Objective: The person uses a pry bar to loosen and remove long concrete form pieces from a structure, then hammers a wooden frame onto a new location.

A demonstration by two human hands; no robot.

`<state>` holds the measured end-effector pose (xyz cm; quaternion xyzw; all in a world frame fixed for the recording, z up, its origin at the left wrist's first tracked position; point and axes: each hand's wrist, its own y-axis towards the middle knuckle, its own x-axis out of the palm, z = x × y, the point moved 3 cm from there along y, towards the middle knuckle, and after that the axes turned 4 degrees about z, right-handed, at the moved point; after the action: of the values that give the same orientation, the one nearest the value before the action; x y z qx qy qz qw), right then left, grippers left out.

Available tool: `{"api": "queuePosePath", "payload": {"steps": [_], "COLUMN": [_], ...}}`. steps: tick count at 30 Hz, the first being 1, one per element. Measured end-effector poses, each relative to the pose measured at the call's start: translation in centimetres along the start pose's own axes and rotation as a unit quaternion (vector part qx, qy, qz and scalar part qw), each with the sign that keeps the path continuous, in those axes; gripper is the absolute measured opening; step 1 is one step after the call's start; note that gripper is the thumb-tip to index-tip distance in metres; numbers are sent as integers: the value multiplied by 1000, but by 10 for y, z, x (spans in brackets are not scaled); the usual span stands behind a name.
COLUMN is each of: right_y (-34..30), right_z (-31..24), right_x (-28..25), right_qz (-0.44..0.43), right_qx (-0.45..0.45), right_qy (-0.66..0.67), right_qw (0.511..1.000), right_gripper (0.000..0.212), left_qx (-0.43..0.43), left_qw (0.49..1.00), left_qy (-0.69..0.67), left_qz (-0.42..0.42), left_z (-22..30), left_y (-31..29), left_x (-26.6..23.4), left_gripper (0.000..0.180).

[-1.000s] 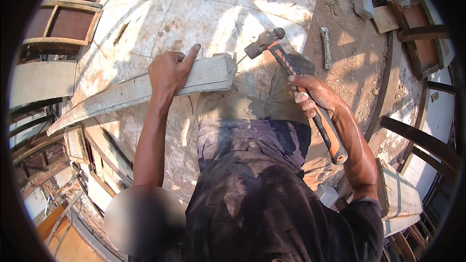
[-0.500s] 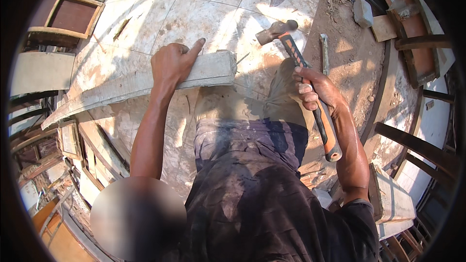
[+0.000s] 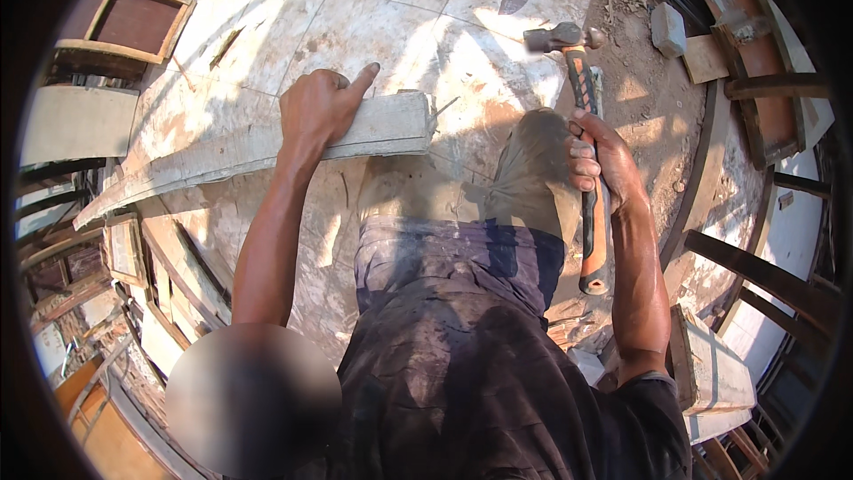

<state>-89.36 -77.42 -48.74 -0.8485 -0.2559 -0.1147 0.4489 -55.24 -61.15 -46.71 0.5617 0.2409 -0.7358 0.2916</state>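
Note:
My left hand (image 3: 315,108) is wrapped round a long pale wooden board (image 3: 389,124) near its right end, with the thumb pointing up. The board stretches away to the left, its far end low at the left side. A thin dark spike, like a nail (image 3: 447,107), shows at the board's right end; whether it sits in the wood I cannot tell. My right hand (image 3: 604,156) grips a ball-peen hammer (image 3: 582,80) by its black and orange handle. The hammer's metal head is up and to the right of the board's end, apart from it.
Wooden frames with reddish panels (image 3: 133,18) lie at the left. To the right are a white block (image 3: 668,30), dark wooden bars (image 3: 755,267) and a pale box-like wooden piece (image 3: 715,364). Dirt and scraps cover the ground beyond the stained tiled floor (image 3: 364,27).
My right hand has moved to the right with the hammer, and the hammer's head has swung right and slightly up. The left hand and board are almost unmoved.

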Motion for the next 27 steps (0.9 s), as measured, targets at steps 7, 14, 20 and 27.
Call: {"api": "queuePosePath", "payload": {"steps": [7,14,20,27], "right_y": [-22,-25,-18,-37], "right_z": [22,-52,71,-13], "right_x": [-1,-14,32,-13], "right_qz": [19,71,-88,43], "right_qx": [81,-173,188,-13], "right_qy": [-69,59,-103,-19], "right_qw": [994,981,973,999], "right_gripper": [27,22,25,25], "left_qx": [4,4,15,-1], "left_qw": [1000,1000,1000,1000], "left_qy": [-20,-13,-14,12], "left_qz": [3,1,1,-11], "left_z": [-3,2,-3,-8], "left_y": [1,1,14,8], "left_x": [2,2,2,-2], "left_gripper": [81,81,81,83]}}
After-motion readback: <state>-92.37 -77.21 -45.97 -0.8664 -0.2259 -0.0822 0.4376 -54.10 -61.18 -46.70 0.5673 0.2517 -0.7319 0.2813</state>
